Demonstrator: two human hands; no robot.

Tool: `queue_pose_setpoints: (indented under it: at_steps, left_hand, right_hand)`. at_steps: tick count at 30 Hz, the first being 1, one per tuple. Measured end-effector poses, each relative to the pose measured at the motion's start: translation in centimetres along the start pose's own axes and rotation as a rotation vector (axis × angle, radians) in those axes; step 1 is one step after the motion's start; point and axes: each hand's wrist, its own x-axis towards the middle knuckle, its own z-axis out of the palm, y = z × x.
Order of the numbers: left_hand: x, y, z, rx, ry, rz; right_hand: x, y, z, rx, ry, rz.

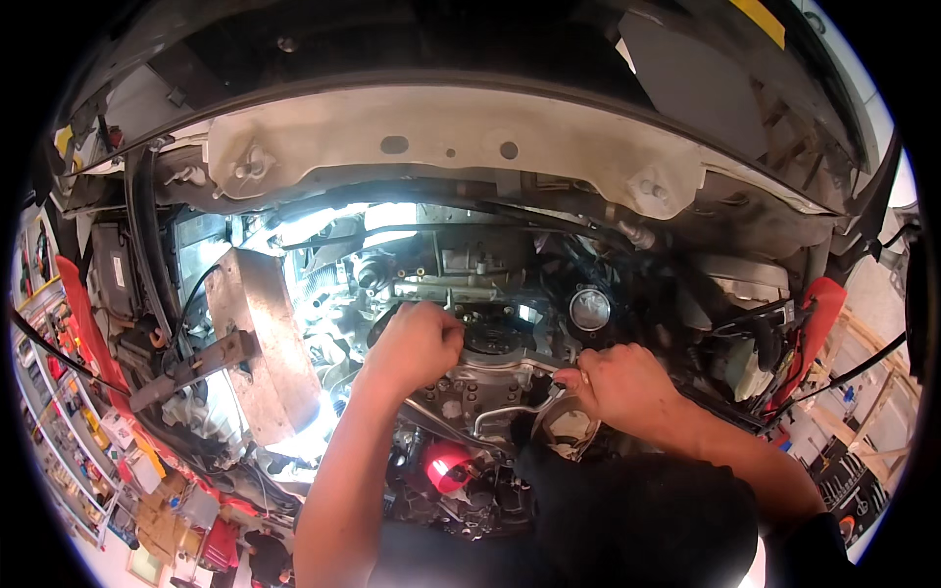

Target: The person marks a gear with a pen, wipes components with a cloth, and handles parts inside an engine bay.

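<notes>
An engine (475,392) sits in the bay under a raised hood. My left hand (417,343) is closed, its fingers curled over the left end of a curved metal engine part (505,370). At that part's right end is my right hand (627,387), its thumb in front and its other fingers bent behind. The undersides of both grips are hidden. Between the hands lies a dark rounded opening (490,338). A bent metal pipe (490,419) runs just below, near my right thumb.
A round opening (590,309) stands beyond my right hand. To the left, a metal beam (260,343) is brightly lit. Low in the bay sits a red round object (448,465). A dark cloth shape (637,519) covers the lower middle. Another person (265,559) is at the lower left.
</notes>
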Motion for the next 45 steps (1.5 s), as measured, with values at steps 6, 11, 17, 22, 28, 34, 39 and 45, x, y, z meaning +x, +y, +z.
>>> queue_pose_setpoints:
  at_steps: [6, 11, 17, 22, 28, 34, 39, 45]
  left_hand:
    - [-0.1, -0.4, 0.2, -0.076, 0.033, 0.019]
    - [-0.1, -0.4, 0.3, -0.051, 0.049, 0.019]
    - [0.3, -0.6, 0.5, -0.009, 0.013, 0.015]
    - [0.3, -0.4, 0.4, -0.024, 0.049, 0.035]
    - [0.5, -1.1, 0.7, -0.032, 0.039, 0.026]
    - [0.4, -0.5, 0.4, -0.042, 0.007, 0.004]
    - [-0.3, -0.5, -0.1, -0.021, 0.015, -0.020]
    - [-0.1, -0.7, 0.3, 0.005, 0.031, -0.013]
  right_hand:
    - [0.0, -0.2, 0.0, 0.007, 0.014, 0.004]
    - [-0.3, -0.3, -0.1, 0.030, 0.049, -0.011]
    - [-0.1, -0.4, -0.2, 0.026, 0.017, -0.002]
    - [0.1, -1.0, -1.3, 0.069, -0.055, 0.053]
    - [1.1, -2.2, -1.7, -0.026, -0.158, 0.133]
    - [0.9, -1.6, -1.4, -0.026, -0.170, 0.119]
    - [1.1, -1.7, -1.5, -0.019, -0.176, 0.093]
    - [1.0, -1.5, -1.3, -0.031, -0.158, 0.055]
